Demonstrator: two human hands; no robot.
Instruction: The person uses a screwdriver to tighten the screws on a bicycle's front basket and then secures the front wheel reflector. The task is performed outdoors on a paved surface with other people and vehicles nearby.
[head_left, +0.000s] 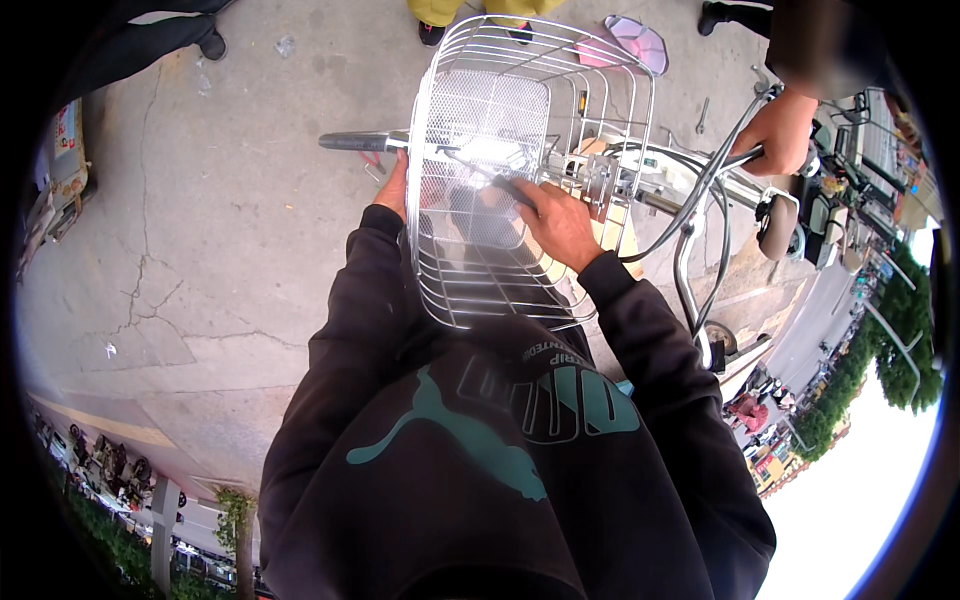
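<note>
A silvery wire basket (434,262) with a mesh bottom is fixed at the front of a bicycle, its open side toward me. My right hand (563,222) reaches into it, wrapped round the dark handle of a screwdriver (516,188). The thin shaft points left toward the mesh bottom. My left hand (396,189) is at the basket's outer left side, near the front wheel (352,141); its fingers are hidden behind the basket. Another person's hand (786,135) grips the handlebar (741,158) at the right.
Dark cables (690,205) loop between basket and handlebar. A pink item (637,44) and a wrench (702,115) lie on the concrete ground (230,250). A person in yellow trousers (437,10) stands beyond the basket. Another person's shoe (212,45) shows far left.
</note>
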